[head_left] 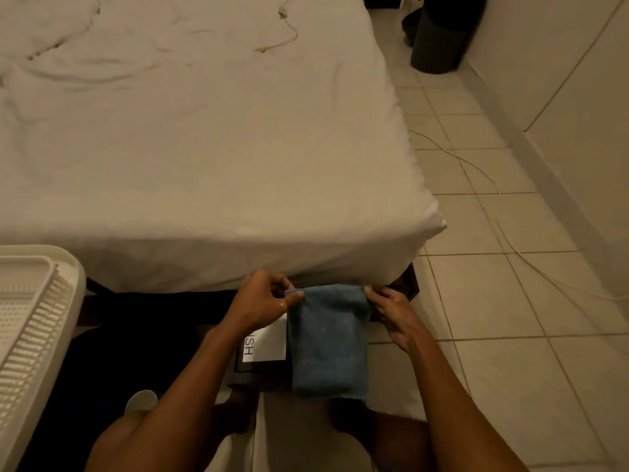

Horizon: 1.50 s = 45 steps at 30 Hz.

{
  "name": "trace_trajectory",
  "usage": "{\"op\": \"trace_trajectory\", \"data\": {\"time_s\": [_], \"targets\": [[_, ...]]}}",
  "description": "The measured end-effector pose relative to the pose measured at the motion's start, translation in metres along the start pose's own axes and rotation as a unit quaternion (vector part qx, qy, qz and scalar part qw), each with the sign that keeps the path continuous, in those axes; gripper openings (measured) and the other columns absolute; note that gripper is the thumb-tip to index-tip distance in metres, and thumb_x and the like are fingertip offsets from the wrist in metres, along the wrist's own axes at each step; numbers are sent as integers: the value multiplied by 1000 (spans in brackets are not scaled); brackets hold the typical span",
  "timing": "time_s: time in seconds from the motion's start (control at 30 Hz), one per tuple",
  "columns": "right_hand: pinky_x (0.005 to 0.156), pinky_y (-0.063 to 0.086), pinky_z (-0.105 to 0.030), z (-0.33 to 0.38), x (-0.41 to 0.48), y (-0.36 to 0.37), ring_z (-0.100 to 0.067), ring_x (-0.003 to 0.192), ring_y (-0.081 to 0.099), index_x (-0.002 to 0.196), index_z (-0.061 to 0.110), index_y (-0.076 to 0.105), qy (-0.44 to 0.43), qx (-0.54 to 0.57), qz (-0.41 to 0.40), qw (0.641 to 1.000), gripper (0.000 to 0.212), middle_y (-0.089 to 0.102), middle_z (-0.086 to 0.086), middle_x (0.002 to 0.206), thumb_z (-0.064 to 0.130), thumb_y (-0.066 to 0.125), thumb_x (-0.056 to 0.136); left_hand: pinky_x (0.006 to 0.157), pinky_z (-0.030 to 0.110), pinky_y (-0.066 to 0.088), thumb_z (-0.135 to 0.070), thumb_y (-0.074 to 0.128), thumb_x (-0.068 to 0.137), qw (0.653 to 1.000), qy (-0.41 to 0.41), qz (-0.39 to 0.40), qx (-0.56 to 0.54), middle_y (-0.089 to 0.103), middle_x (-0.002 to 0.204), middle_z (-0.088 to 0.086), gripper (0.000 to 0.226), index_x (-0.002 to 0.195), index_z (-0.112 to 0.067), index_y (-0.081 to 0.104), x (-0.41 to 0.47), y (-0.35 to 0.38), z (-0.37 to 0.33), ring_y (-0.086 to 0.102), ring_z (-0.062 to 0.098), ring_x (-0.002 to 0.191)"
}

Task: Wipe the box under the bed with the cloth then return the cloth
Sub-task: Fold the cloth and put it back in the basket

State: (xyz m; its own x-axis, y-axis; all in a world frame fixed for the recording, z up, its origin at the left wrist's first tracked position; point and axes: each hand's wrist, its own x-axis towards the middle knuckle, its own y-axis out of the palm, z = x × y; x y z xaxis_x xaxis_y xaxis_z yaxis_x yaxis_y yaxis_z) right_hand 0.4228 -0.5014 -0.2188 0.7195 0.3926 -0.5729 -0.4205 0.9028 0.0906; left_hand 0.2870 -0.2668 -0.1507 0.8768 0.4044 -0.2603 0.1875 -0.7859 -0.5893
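Observation:
A blue cloth [328, 338] hangs folded in front of me, just below the bed's front edge. My left hand [263, 299] pinches its top left corner between thumb and fingers. My right hand [391, 310] pinches the top right corner. Behind and below the cloth lies a dark box [258, 371] with a white label [269, 344] on the floor, partly hidden by the cloth and my left forearm. The bed [204, 148] with its white sheet fills the upper half of the view, and the gap beneath it is dark.
A white slatted plastic basket [34, 321] stands at the left, by the bed's edge. Beige floor tiles [510, 318] stretch to the right with a thin cable [476, 172] across them. A dark bin [439, 39] stands at the far wall. My knees are at the bottom.

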Motion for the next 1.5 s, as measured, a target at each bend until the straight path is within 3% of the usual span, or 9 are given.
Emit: {"op": "trace_trajectory", "data": {"time_s": [0.1, 0.23, 0.33, 0.43, 0.57, 0.7, 1.17, 1.33, 1.5], "targets": [[82, 56, -33, 25, -39, -13, -24, 110, 63, 113, 14, 72, -38, -21, -6, 999, 23, 70, -8, 117, 23, 68, 92, 58, 22, 50, -33, 78, 84, 999, 27, 19, 36, 70, 64, -7, 17, 72, -22, 72, -20, -14, -26, 63, 1, 58], [77, 53, -24, 68, -97, -23, -20, 107, 66, 112, 12, 74, -99, -49, -5, 994, 23, 73, -5, 111, 19, 71, 90, 64, 31, 56, -37, 77, 83, 995, 69, 12, 69, 74, 70, -5, 18, 72, -23, 72, -56, -42, -65, 70, 9, 68], [78, 56, -26, 102, -139, -23, -22, 102, 69, 105, 9, 76, -150, -49, -9, 987, 19, 77, -6, 102, 14, 74, 87, 64, 32, 56, -31, 80, 80, 988, 129, -27, 76, 71, 64, -8, 22, 62, -28, 68, -84, -68, -98, 69, 6, 62], [78, 53, -30, 134, -181, -15, -24, 98, 69, 97, 11, 78, -218, -49, -35, 974, 14, 78, -6, 97, 14, 78, 83, 70, 23, 56, -32, 78, 82, 976, 182, -66, 101, 72, 72, -11, 10, 76, -26, 75, -116, -97, -135, 69, 3, 71], [80, 55, -32, 172, -240, 0, -21, 98, 69, 101, 5, 75, -297, -51, -54, 952, 20, 76, -9, 100, 16, 78, 84, 72, 29, 60, -34, 76, 84, 964, 224, -112, 93, 71, 75, -12, 12, 76, -28, 70, -154, -134, -175, 70, 4, 76], [82, 56, -37, 193, -289, 14, -21, 98, 69, 98, 7, 74, -339, -61, -60, 937, 20, 76, -9, 99, 22, 78, 85, 72, 32, 61, -35, 76, 83, 955, 237, -142, 110, 69, 75, -13, 17, 72, -24, 71, -189, -163, -196, 67, 5, 76], [69, 47, -24, 211, -386, 49, -15, 91, 64, 108, 4, 64, -392, -72, -25, 917, 24, 71, -5, 95, 23, 69, 93, 59, 21, 49, -25, 82, 79, 951, 242, -115, 153, 65, 62, -4, 27, 58, -22, 65, -276, -222, -230, 62, 11, 64], [88, 57, -36, 219, -384, 60, -21, 108, 64, 125, 14, 62, -383, -75, 19, 920, 31, 69, -6, 111, 23, 64, 96, 72, 29, 60, -27, 83, 77, 940, 265, -142, 162, 71, 78, -3, 13, 77, -20, 72, -288, -238, -227, 70, 12, 75], [99, 53, -39, 225, -375, 71, -22, 118, 61, 131, 12, 63, -386, -216, 68, 894, 37, 68, -6, 122, 25, 61, 97, 79, 30, 59, -28, 82, 78, 946, 237, -143, 171, 74, 91, -1, 30, 105, -19, 74, -294, -262, -214, 71, 10, 83]]}}
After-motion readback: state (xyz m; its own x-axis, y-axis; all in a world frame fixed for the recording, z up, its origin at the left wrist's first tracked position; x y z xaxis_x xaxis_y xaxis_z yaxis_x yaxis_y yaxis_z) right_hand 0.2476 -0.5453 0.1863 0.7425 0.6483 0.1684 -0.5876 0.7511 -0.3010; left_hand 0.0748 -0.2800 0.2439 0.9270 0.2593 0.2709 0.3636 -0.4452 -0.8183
